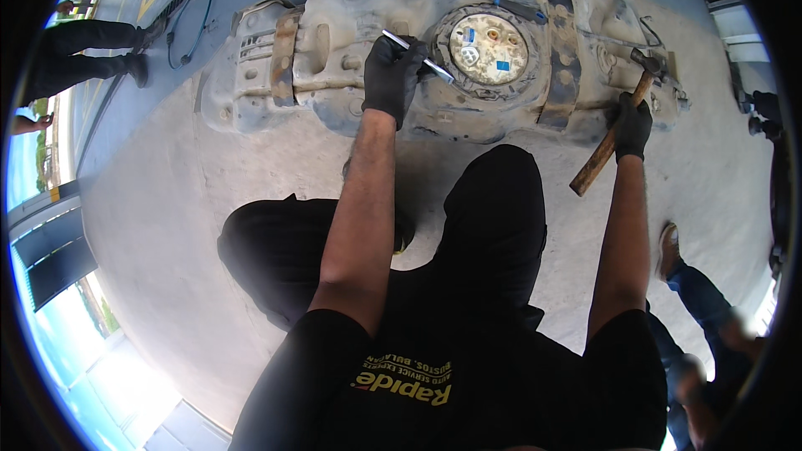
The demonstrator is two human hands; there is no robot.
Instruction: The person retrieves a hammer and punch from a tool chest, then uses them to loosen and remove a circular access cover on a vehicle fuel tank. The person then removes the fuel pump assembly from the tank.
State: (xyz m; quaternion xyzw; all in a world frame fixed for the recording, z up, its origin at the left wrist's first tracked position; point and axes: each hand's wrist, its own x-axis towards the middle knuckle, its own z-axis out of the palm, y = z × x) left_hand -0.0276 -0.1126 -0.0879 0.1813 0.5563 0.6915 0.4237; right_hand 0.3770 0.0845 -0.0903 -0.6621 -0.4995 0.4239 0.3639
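A dirty, grey fuel tank (334,12) lies on the floor in front of my knees. On its top is a round, pale metal cover (507,37) inside a dark ring (440,43). My gloved left hand (389,82) grips a silver chisel-like rod (438,70), whose lower end is at the ring's near left edge; whether it touches cannot be made out. My gloved right hand (632,127) is closed round the wooden handle of a hammer (595,167). The hammer's head points away from me, over the tank's right end.
A blue-handled screwdriver (520,8) lies across the tank behind the cover. Rusty straps (284,57) cross the tank. Bystanders' legs show at far left (92,38) and lower right (697,284). A thin hose (209,12) lies on the blue floor.
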